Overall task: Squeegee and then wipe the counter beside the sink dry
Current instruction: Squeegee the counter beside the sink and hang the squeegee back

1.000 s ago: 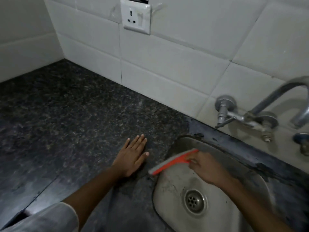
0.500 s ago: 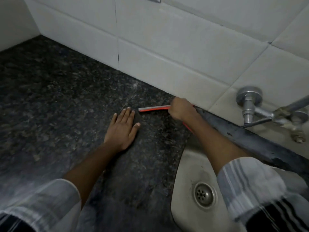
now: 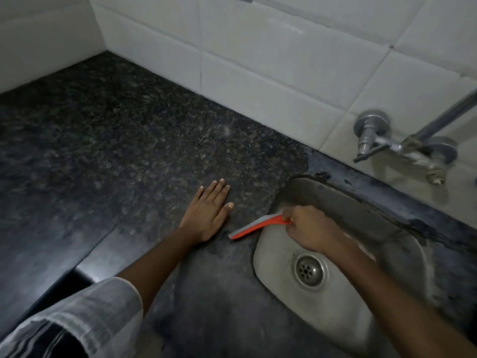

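Note:
A small orange squeegee with a grey blade (image 3: pixel 254 227) lies across the left rim of the steel sink (image 3: pixel 343 210). Its blade end reaches over the dark speckled granite counter (image 3: pixel 116 151). My right hand (image 3: pixel 308 228) grips its handle above the sink basin. My left hand (image 3: pixel 209 213) rests flat on the counter, fingers straight and together, a short way left of the blade. No cloth is in view.
White wall tiles (image 3: pixel 258 68) run behind the counter and turn a corner at the far left. A metal tap and valve (image 3: pixel 374 140) stick out of the wall above the sink. The drain (image 3: pixel 309 271) sits in the sink floor. The counter's front edge steps down at lower left.
My right hand has pulled the squeegee from near the back wall toward me and right, to the sink's left rim. My left hand has stayed flat on the counter.

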